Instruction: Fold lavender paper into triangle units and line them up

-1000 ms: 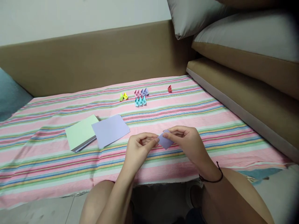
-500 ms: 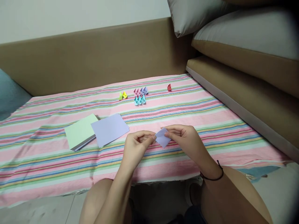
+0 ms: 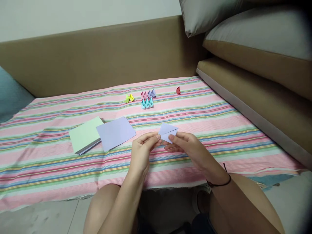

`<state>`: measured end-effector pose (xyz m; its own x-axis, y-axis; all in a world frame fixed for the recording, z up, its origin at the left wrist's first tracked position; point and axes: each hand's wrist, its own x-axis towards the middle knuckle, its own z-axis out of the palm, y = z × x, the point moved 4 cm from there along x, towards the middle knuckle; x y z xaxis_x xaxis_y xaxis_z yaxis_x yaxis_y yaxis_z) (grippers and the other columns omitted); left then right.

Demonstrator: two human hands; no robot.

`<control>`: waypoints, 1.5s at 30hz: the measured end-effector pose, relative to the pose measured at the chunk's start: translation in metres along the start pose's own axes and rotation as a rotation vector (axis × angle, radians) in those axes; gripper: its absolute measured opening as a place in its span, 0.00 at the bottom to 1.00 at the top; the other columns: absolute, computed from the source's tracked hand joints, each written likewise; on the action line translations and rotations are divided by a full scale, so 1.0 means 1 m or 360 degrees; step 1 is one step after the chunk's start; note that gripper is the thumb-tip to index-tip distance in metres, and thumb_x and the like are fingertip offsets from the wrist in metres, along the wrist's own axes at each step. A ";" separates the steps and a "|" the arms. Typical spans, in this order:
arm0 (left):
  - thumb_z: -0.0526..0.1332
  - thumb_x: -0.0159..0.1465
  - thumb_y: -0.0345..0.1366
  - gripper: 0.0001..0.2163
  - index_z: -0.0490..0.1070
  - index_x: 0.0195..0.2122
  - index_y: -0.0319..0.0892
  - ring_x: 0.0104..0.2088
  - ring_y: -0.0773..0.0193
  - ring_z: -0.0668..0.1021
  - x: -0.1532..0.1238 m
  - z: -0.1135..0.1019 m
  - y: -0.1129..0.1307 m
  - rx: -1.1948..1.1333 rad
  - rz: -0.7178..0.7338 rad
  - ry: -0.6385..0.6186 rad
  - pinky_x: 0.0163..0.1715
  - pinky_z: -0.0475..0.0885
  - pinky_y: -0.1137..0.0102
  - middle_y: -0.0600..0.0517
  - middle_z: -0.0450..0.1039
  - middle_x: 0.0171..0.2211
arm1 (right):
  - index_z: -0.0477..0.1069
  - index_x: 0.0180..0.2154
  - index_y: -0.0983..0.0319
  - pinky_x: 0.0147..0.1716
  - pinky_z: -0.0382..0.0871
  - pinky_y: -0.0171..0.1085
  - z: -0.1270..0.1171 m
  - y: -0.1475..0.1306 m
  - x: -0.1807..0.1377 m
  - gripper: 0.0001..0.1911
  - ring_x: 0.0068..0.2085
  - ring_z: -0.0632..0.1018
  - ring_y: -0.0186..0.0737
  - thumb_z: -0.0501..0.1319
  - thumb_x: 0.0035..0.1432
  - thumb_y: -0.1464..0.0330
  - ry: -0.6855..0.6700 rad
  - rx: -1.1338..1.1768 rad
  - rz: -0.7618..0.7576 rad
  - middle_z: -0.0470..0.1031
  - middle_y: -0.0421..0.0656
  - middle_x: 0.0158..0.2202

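Note:
Both my hands hold a small folded lilac paper piece (image 3: 167, 131) above the striped cloth (image 3: 195, 117). My left hand (image 3: 142, 152) pinches its left side with fingers closed. My right hand (image 3: 187, 149) pinches its lower right edge, a dark cord around that wrist. The piece shows a crease across it and tilts up away from me.
A lilac sheet (image 3: 115, 132) lies on a stack of paper topped with light green (image 3: 85, 135) to the left. Several small folded pieces sit further back: yellow (image 3: 129, 97), pink and lilac (image 3: 147, 94), blue (image 3: 147, 103), one red (image 3: 178, 90). Brown cushions (image 3: 255, 91) rise on the right.
The lilac piece has turned and risen, its flat face now tilted up and further from me. Both hands shifted slightly forward while keeping their pinch.

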<state>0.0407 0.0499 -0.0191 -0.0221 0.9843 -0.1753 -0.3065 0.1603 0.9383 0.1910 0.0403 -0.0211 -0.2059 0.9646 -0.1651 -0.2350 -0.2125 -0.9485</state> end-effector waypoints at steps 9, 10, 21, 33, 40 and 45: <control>0.71 0.47 0.31 0.07 0.79 0.28 0.37 0.24 0.71 0.76 0.000 0.005 -0.004 -0.0037 -0.0023 0.0039 0.30 0.73 0.76 0.52 0.78 0.25 | 0.75 0.27 0.65 0.26 0.74 0.34 0.001 0.005 0.001 0.15 0.24 0.78 0.34 0.69 0.46 0.58 0.0213 -0.0107 -0.0037 0.79 0.43 0.25; 0.71 0.47 0.31 0.07 0.79 0.28 0.37 0.25 0.71 0.76 0.000 0.005 -0.004 -0.0036 -0.0015 0.0037 0.30 0.73 0.76 0.52 0.78 0.26 | 0.75 0.27 0.65 0.26 0.75 0.35 0.000 0.005 0.000 0.16 0.24 0.78 0.35 0.69 0.46 0.58 0.0237 -0.0115 -0.0037 0.79 0.44 0.25; 0.72 0.45 0.31 0.07 0.79 0.27 0.38 0.25 0.72 0.77 0.002 0.003 -0.004 -0.0117 -0.0084 0.0060 0.30 0.73 0.77 0.54 0.77 0.24 | 0.74 0.24 0.63 0.28 0.77 0.37 0.000 -0.002 -0.003 0.19 0.24 0.79 0.38 0.65 0.50 0.53 0.0229 -0.0198 -0.0189 0.79 0.45 0.24; 0.72 0.45 0.31 0.07 0.79 0.27 0.38 0.25 0.71 0.77 0.003 0.004 -0.003 -0.0020 -0.0029 0.0052 0.30 0.73 0.76 0.53 0.77 0.25 | 0.71 0.25 0.62 0.32 0.77 0.38 -0.006 -0.003 0.000 0.16 0.28 0.80 0.40 0.69 0.46 0.57 0.0334 -0.0136 -0.0237 0.78 0.42 0.23; 0.72 0.45 0.31 0.07 0.79 0.27 0.39 0.25 0.70 0.77 0.004 0.002 -0.002 0.0029 -0.0013 0.0038 0.32 0.73 0.74 0.52 0.78 0.25 | 0.68 0.24 0.61 0.28 0.74 0.35 -0.014 -0.007 0.001 0.12 0.24 0.76 0.35 0.67 0.49 0.61 0.0401 -0.0225 -0.0387 0.73 0.38 0.20; 0.72 0.45 0.32 0.08 0.79 0.27 0.39 0.25 0.69 0.77 0.002 0.001 -0.001 0.0071 0.0008 0.0038 0.33 0.74 0.72 0.52 0.78 0.25 | 0.70 0.28 0.61 0.34 0.75 0.37 -0.013 -0.010 0.001 0.10 0.30 0.78 0.37 0.67 0.49 0.62 0.0304 -0.0140 -0.0362 0.75 0.39 0.25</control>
<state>0.0420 0.0520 -0.0201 -0.0466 0.9831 -0.1773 -0.2638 0.1591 0.9514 0.2050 0.0456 -0.0156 0.0270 0.9995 0.0142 -0.1698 0.0186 -0.9853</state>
